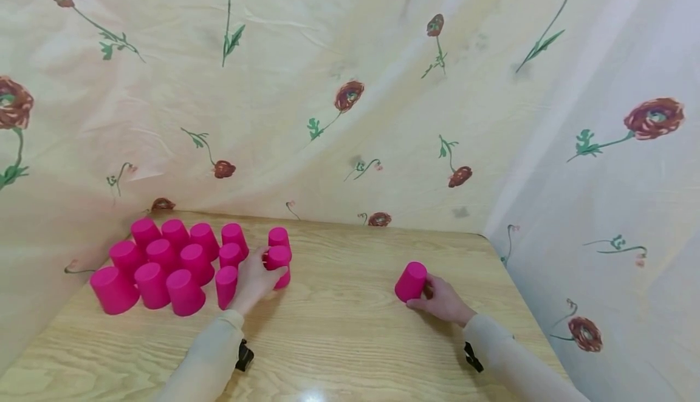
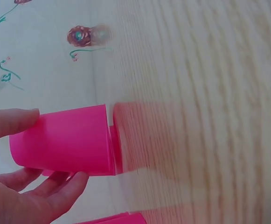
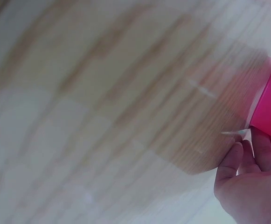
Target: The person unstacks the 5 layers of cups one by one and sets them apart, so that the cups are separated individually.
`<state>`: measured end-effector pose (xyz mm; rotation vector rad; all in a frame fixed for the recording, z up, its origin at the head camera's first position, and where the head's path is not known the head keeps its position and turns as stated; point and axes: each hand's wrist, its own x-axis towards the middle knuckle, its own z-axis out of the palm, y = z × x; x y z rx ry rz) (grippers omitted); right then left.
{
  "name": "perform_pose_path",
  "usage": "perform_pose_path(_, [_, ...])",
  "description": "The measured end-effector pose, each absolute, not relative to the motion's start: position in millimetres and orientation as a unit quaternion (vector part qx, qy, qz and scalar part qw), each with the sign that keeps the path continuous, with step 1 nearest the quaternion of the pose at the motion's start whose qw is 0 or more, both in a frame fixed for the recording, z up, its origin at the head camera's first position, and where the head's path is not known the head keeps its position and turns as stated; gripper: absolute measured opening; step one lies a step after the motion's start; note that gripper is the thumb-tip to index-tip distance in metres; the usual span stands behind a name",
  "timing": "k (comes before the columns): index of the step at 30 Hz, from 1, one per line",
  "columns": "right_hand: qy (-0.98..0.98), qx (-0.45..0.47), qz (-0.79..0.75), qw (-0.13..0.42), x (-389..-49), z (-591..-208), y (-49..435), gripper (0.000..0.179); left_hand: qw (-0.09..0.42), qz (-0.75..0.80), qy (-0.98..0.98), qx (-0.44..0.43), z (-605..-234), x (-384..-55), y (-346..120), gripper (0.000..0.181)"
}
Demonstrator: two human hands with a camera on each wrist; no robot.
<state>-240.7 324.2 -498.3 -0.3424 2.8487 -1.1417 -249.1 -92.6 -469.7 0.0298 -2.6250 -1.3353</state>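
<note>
In the head view, my left hand (image 1: pixel 256 278) grips an upside-down pink cup (image 1: pixel 281 258) at the right end of a cluster of the same cups. Thumb and fingers lie on opposite sides of this cup (image 2: pixel 70 139) in the left wrist view, its rim close over the wooden table. Directly behind it stands another pink cup (image 1: pixel 277 235). Farther right, my right hand (image 1: pixel 445 303) holds a single inverted pink cup (image 1: pixel 411 280) from its right side, tilted slightly. Only part of that cup (image 3: pixel 269 106) shows in the right wrist view, with fingertips at its rim.
Several inverted pink cups (image 1: pixel 150 283) stand in rows at the left of the wooden table (image 1: pixel 339 341). A narrow column of cups (image 1: pixel 226 285) is right beside my left wrist. Flower-printed cloth (image 1: pixel 306 44) hangs behind the table and along its sides.
</note>
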Motion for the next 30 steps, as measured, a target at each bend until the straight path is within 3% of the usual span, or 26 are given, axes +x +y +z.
perform_pose_path(18, [0.922, -0.101, -0.373, 0.005, -238.9, -496.3, 297.3, 0.057, 0.082, -0.447, -0.890, 0.030, -470.2, -247.1, -96.0, 0.057])
perform_pose_path(30, [0.888, -0.201, -0.408, 0.066, -237.9, -498.5, 221.8, 0.064, 0.078, -0.453, -0.888, 0.029, -475.6, -248.2, -96.6, 0.064])
